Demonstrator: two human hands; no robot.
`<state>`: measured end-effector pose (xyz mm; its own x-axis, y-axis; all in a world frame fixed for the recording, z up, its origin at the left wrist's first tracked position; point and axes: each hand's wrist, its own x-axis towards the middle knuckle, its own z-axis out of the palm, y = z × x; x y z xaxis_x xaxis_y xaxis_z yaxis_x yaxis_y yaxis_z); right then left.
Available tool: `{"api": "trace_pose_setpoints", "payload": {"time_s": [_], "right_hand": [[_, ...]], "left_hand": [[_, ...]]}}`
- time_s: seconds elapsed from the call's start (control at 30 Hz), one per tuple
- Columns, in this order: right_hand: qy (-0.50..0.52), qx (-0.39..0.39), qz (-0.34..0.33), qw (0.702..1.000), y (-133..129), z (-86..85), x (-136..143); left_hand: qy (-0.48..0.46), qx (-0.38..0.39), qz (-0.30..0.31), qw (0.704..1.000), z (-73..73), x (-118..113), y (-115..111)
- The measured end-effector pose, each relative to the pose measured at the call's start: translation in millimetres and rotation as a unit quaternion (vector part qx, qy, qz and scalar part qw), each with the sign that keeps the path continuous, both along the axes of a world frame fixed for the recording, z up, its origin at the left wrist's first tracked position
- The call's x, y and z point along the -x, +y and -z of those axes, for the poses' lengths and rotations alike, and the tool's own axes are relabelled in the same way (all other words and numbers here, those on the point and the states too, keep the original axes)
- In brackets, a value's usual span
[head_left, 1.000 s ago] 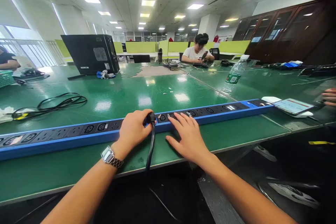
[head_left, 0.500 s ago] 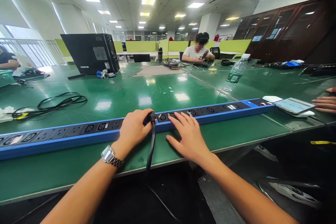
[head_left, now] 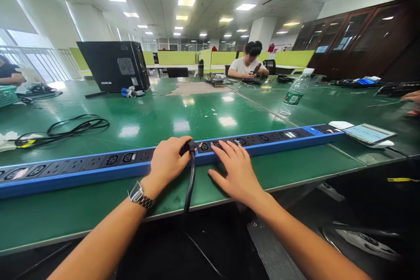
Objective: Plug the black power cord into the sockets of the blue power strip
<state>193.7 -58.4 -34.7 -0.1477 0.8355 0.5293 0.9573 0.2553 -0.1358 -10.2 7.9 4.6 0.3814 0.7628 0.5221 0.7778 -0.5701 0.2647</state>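
Across the green bench (head_left: 157, 116) a blue power strip (head_left: 204, 158) is laid, seemingly steadied by the right hand (head_left: 239, 176), fingers apart, while at the strip a black plug (head_left: 191, 145) is clamped by the left hand (head_left: 167, 160).

Bright ceiling panels (head_left: 246, 7), windows (head_left: 22, 38) at left; glare on tabletop (head_left: 157, 111); edges stretched.

We see a long blue power strip (head_left: 131, 169), its black top lined with sockets of differing shapes, lying flat and slightly aslant along the near edge of the counter (head_left: 157, 118). Partway along it we note a black plug (head_left: 191, 145), seating unclear, whose black cable (head_left: 189, 183) hangs over the edge.
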Motion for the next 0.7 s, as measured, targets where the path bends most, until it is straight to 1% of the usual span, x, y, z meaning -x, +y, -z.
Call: {"api": "trace_pose_setpoints", "payload": {"time_s": [0.13,0.2,0.27,0.4,0.47,0.7], "right_hand": [[-0.002,0.003,0.002,1.000,0.1,-0.3,-0.1],[-0.003,0.007,0.002,1.000,-0.2,-1.0,0.0],[-0.001,0.008,0.001,1.000,-0.6,-1.8,0.2],[0.002,0.008,0.003,1.000,-1.3,-3.0,0.7],[0.001,0.009,0.003,1.000,-1.5,-3.0,0.8],[-0.001,0.004,0.001,1.000,-1.1,-2.5,0.6]], "left_hand": [[-0.105,0.014,0.008,0.994,1.4,1.2,2.1],[-0.132,0.017,0.011,0.991,1.6,1.5,2.4],[-0.104,0.009,0.016,0.994,1.4,1.1,1.7],[-0.014,-0.004,0.009,1.000,-0.9,-1.0,-0.6],[0.011,-0.004,0.011,1.000,-2.6,-1.7,-1.2],[0.018,0.007,-0.003,1.000,-3.6,-1.0,-2.4]]}}
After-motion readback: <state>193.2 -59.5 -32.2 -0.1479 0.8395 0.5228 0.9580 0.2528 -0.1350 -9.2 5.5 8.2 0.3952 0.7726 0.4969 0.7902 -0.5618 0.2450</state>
